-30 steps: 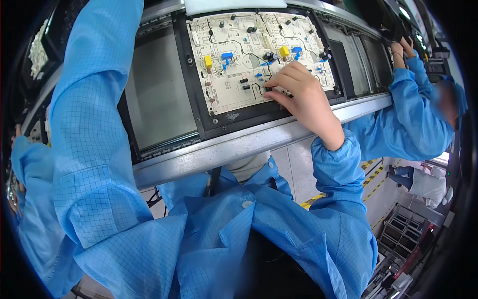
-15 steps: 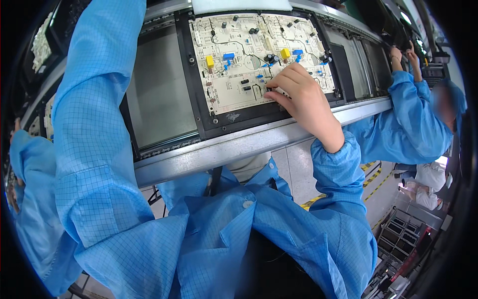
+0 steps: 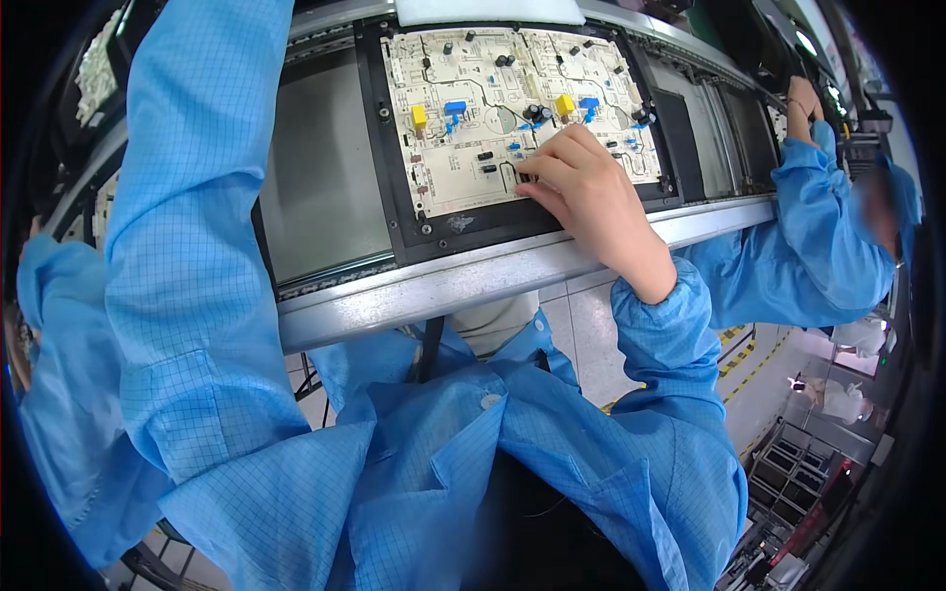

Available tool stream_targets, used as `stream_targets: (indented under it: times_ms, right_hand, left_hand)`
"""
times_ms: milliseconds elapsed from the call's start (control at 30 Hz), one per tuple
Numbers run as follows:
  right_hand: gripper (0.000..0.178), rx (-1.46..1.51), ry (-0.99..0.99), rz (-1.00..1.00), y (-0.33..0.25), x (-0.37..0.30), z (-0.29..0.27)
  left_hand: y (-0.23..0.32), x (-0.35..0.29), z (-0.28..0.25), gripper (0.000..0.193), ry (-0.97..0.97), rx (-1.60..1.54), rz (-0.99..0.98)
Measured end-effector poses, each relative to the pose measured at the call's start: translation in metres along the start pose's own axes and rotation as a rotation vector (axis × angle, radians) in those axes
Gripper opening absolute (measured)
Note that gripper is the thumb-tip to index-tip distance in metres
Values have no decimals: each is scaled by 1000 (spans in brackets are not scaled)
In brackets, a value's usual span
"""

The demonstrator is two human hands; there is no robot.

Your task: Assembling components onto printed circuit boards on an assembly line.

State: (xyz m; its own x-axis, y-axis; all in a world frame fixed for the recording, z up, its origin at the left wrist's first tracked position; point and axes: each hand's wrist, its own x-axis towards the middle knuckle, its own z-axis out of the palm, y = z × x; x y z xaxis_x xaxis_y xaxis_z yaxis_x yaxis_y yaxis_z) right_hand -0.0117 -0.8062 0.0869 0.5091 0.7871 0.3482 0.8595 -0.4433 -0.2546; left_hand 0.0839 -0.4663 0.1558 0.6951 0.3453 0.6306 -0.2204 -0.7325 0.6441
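Observation:
A cream-coloured circuit board (image 3: 453,182) lies in a black carrier frame (image 3: 473,229). It bears yellow block parts (image 3: 565,105), blue parts (image 3: 454,108) and black cylindrical parts (image 3: 505,61). My right hand (image 3: 596,192) is over the board's near edge, right of its middle. Thumb and forefinger are closed in a pinch against a small dark electronic component (image 3: 522,178), mostly hidden by the fingertips. Two small black parts (image 3: 487,163) sit on the board just left of them. My left arm (image 3: 192,227) reaches up past the top edge of the picture, so the left hand is out of sight.
A metal rail (image 3: 424,286) runs along the near side of the conveyor. Left of the carrier is a grey panel (image 3: 325,167). A white foam block (image 3: 490,10) sits at the far edge. Co-workers in blue smocks stand at right (image 3: 818,246) and left (image 3: 74,394).
My right hand has shifted slightly left along the board, its fingers still pinched. The co-worker's hands at right have moved closer together. My left arm stays stretched out of view.

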Motion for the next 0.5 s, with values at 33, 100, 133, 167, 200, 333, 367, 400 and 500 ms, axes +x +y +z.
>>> stream_targets:
  times_ms: [33,100,133,167,200,333,367,400,500]
  right_hand:
    - [18,2,-12,4,-2,0,-1]
    - [17,21,4,27,-1,-2,1]
    - [17,40,20,55,0,-5,2]
    - [17,39,31,52,-1,-7,3]
    - [17,69,38,112,-1,-7,3]
    - [14,118,51,156,-6,-5,6]
    - [14,115,52,153,-8,-4,7]
    - [13,80,62,126,-9,-5,8]
    - [12,5,61,95,-10,-5,10]
  left_hand:
    - [1,-3,-2,14,-17,-75,-26]
    - [3,-9,-4,15,-32,-148,-42]
    - [4,-13,-4,15,-94,-188,-81]
    - [6,-16,-4,17,-158,-228,-119]
    - [18,-25,-3,19,-213,-228,-140]
    - [25,-45,-18,22,-305,-186,-201]
    - [26,-50,-19,22,-301,-186,-199]
    - [30,-56,-20,22,-272,-212,-163]
    - [32,-66,-23,21,-277,-202,-160]
